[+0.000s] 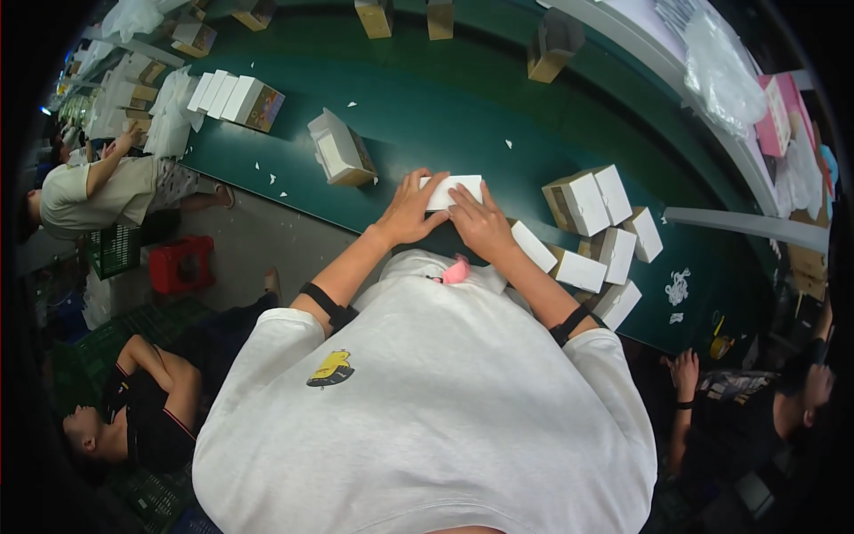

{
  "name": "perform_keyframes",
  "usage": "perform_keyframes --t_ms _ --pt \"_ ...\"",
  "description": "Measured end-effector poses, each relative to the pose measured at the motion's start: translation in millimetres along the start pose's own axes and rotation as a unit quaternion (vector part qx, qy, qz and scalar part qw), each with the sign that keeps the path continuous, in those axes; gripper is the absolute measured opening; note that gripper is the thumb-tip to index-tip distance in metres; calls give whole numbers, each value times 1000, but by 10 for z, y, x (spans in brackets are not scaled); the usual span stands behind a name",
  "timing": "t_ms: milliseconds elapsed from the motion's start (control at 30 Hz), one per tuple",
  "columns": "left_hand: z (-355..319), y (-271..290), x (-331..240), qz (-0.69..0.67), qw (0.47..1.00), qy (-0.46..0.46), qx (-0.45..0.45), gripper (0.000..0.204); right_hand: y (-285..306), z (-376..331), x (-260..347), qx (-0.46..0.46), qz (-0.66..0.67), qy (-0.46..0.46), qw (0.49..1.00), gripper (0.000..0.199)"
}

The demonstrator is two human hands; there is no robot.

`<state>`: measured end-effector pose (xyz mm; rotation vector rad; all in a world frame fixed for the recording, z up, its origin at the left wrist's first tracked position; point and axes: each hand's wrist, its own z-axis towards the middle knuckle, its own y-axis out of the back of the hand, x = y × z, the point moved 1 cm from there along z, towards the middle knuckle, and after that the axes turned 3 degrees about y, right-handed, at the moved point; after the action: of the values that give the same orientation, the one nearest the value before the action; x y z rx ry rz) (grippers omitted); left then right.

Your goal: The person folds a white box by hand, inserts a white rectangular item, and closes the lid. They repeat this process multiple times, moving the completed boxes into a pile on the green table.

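Observation:
A small white cardboard box (455, 189) lies on the green conveyor belt (445, 98) right in front of me. My left hand (411, 209) presses on its left side, fingers spread over the top. My right hand (480, 224) grips its right side from the near edge. Both hands hold the same box. A pile of similar white boxes (598, 233) sits just to the right of my right hand, and an open white box (339, 149) lies to the left of my left hand.
A row of white boxes (233, 96) lies farther left on the belt, brown cartons (553, 46) stand at the far side. Clear plastic bags (719, 69) lie on the right shelf. Other people sit at left and right; a red crate (182, 264) stands on the floor.

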<state>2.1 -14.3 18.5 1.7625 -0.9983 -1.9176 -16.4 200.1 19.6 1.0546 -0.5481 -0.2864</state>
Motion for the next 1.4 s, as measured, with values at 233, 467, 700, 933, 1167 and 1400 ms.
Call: perform_keyframes --t_ms 233,467,700,933,1167,1400 --pt "-14 22 -70 7 1000 12 7 83 57 -2 8 -2 5 17 1000 16" --pt "-10 -30 -44 57 998 0 -3 80 -9 -35 -19 -5 -14 24 1000 15" --pt "6 -67 -89 89 995 -3 -35 81 -4 9 -6 -28 -24 15 999 12" --pt "5 -134 -79 100 994 0 -54 79 -3 19 -30 -20 -4 -18 1000 9" --pt "-21 -125 -188 145 986 -25 -74 72 59 -11 -161 -11 58 -38 998 6" --pt "68 -162 -163 188 966 -157 -80 59 398 109 -376 -74 153 -147 974 14"
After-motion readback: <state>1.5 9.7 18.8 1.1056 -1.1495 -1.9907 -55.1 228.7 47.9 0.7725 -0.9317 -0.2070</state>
